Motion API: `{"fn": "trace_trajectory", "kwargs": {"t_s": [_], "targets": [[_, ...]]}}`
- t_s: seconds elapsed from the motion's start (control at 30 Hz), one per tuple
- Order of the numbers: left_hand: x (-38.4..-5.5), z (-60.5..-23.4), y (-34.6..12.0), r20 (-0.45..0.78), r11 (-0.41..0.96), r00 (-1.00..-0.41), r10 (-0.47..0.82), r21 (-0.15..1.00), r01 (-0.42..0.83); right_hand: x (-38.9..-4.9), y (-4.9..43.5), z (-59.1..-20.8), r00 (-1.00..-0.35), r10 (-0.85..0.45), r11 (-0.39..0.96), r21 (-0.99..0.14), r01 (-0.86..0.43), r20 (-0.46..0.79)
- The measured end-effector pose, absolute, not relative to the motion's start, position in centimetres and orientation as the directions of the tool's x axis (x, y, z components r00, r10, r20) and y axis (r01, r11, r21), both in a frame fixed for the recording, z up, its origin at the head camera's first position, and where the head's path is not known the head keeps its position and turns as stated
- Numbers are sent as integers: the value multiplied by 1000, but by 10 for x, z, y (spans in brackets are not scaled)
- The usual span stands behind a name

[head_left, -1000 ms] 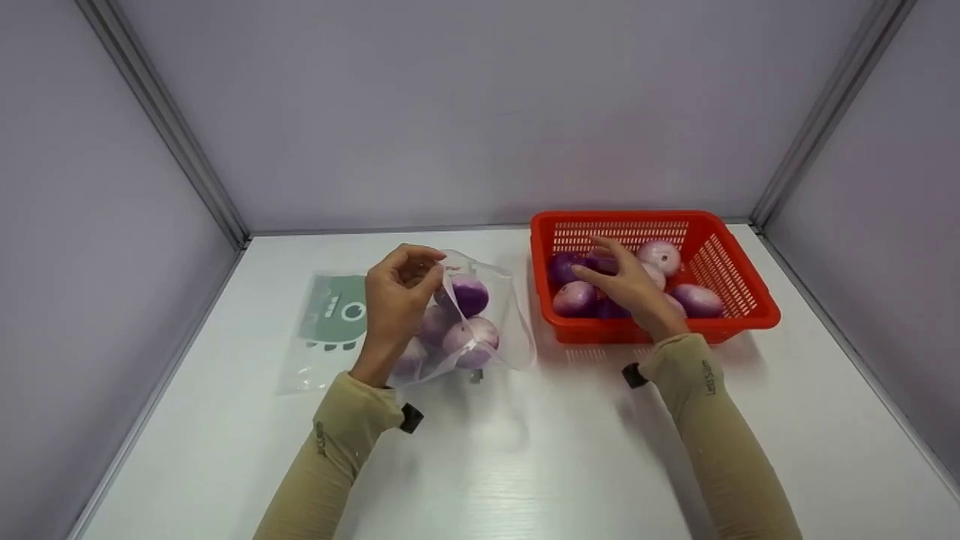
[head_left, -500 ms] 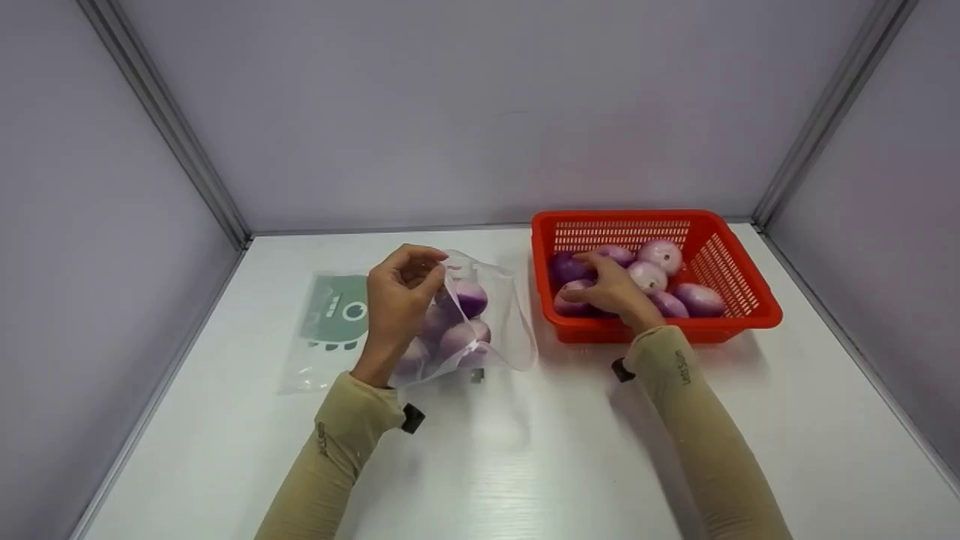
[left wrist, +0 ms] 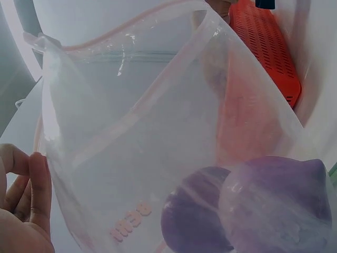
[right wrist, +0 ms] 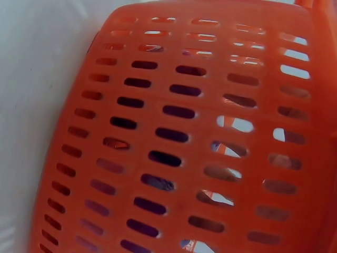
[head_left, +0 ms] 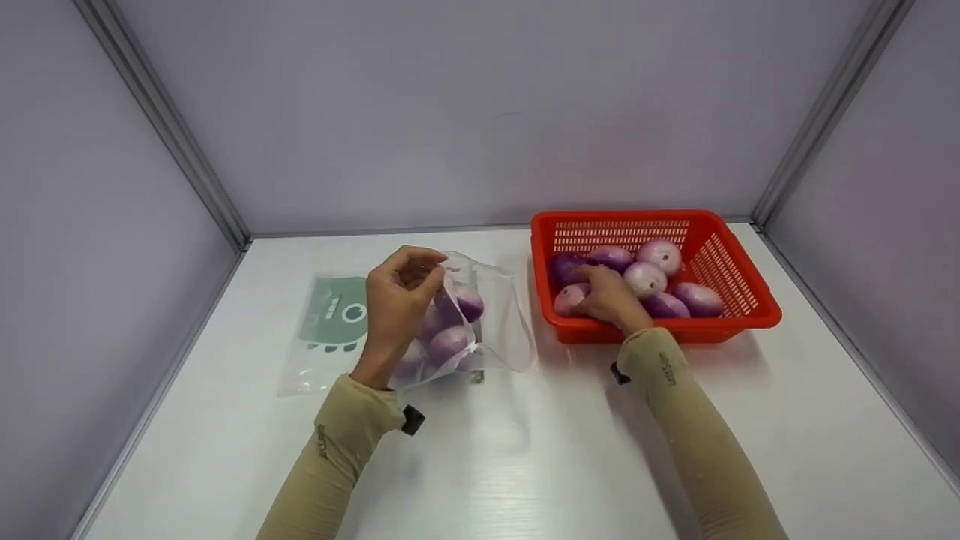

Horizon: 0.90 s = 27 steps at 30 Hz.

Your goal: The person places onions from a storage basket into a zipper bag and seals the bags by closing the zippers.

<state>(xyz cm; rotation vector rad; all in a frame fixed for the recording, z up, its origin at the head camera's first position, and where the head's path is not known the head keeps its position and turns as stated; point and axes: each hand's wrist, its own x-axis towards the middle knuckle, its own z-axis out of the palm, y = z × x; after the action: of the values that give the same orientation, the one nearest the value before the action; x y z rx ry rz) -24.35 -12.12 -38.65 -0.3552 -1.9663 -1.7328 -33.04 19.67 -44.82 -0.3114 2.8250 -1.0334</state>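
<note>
My left hand [head_left: 401, 296] pinches the edge of a clear zip bag [head_left: 504, 307] between thumb and fingers, so its mouth stands open. Several red onions [head_left: 452, 343] lie inside, seen through the plastic. In the left wrist view, the pinching hand [left wrist: 26, 197] is at the bag's left edge, and two onions [left wrist: 276, 208] show at lower right. Inside the red basket [head_left: 645, 330], my right hand [head_left: 611, 296] curls its fingers down over an onion that it mostly hides. Other red onions [head_left: 660, 257] lie around it. In the right wrist view, the basket wall [right wrist: 205, 158] covers the hand.
A flat clear bag with a green one-eyed monster print [head_left: 334, 315] lies left of the left hand, partly behind it. The white table [head_left: 495, 465] is bounded by grey panels [head_left: 480, 112] at the back and both sides.
My right hand has lowered into the basket, its fingers drawing closer together among the onions. Onions in the bag have settled slightly lower. The left hand keeps its hold on the bag.
</note>
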Motion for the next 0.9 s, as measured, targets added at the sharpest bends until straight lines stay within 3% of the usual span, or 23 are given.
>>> {"fn": "trace_trajectory", "kwargs": {"t_s": [0.2,0.43,0.9], "targets": [[-243,-387,-121,520,159,-846,-119,851,501,-331,195,-448,-970,-222,777,-619,-114,-100],[-242,-387,-121,532,139,-840,-109,845,517,-332,195,-448,-968,-245,817,-548,-178,-51],[-244,-387,-121,523,144,-845,-115,850,507,-323,200,-428,-983,-149,760,-624,-181,104]]}}
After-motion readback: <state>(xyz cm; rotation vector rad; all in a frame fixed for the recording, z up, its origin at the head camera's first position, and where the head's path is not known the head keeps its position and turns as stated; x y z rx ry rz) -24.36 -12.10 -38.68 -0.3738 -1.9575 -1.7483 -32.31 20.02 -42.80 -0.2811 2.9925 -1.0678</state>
